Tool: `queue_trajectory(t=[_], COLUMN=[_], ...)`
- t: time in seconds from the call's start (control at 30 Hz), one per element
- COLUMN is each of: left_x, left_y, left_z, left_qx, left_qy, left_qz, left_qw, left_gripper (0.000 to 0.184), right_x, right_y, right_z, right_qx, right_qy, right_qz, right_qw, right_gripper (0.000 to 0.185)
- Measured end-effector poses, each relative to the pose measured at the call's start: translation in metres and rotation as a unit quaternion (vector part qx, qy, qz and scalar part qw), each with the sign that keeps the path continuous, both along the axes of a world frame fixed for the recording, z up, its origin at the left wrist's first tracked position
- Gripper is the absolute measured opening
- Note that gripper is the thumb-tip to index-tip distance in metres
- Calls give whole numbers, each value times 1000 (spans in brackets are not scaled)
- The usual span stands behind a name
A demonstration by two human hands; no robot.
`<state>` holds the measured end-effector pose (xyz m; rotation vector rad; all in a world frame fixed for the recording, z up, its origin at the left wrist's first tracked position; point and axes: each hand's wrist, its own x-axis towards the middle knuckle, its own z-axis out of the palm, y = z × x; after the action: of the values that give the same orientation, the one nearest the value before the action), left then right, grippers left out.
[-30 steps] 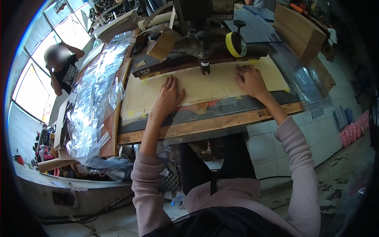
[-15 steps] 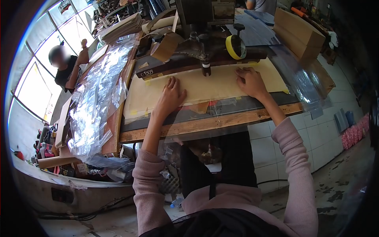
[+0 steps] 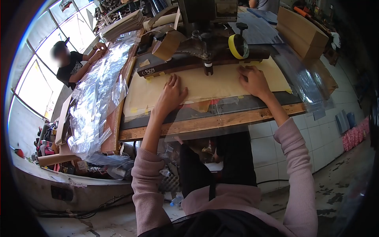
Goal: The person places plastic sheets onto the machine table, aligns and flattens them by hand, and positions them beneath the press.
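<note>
My left hand [image 3: 170, 96] lies on the pale yellow sheet [image 3: 215, 85] on the workbench, fingers stretched forward and thumb apart. To the right, my right hand [image 3: 255, 82] rests on the same sheet, fingers bent and thumb spread away from them. Both hands are close to the front of a dark press bar [image 3: 183, 65] that spans the sheet. A clear plastic film [image 3: 211, 131] lies between my arms and hangs over the wooden front edge [image 3: 233, 117]; whether its far edge is under my fingers I cannot tell.
A roll of yellow tape [image 3: 232, 48] and a brown tape roll [image 3: 166, 46] sit at the press. Clear plastic sheets [image 3: 92, 98] cover the left table, where a co-worker [image 3: 71, 65] stands. At the back right is a cardboard box [image 3: 301, 33].
The co-worker at left has brought raised hands down to the plastic-covered table. My own hands stay almost in place on the yellow sheet, while the view shifts slightly.
</note>
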<state>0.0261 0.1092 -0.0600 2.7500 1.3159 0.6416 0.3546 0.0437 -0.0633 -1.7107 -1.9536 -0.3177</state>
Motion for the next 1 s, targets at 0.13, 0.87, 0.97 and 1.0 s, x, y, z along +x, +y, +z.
queue_trajectory(t=[0.13,0.87,0.97,1.0], left_x=[-1,1,1,1], left_y=[0,-4,-4,-4], left_z=[-2,0,1,0], left_qx=[6,3,4,4], left_qy=[-7,7,10,9], left_qz=[-7,-3,-1,1], left_qw=[1000,1000,1000,1000], left_gripper=[59,61,61,61], right_x=[0,-2,-1,-1], right_y=[0,-2,0,0], right_z=[0,5,3,2], right_qx=[2,15,28,29], right_qy=[18,45,41,38], right_qz=[11,27,28,29], right_qw=[1000,998,998,998], right_gripper=[36,32,33,33])
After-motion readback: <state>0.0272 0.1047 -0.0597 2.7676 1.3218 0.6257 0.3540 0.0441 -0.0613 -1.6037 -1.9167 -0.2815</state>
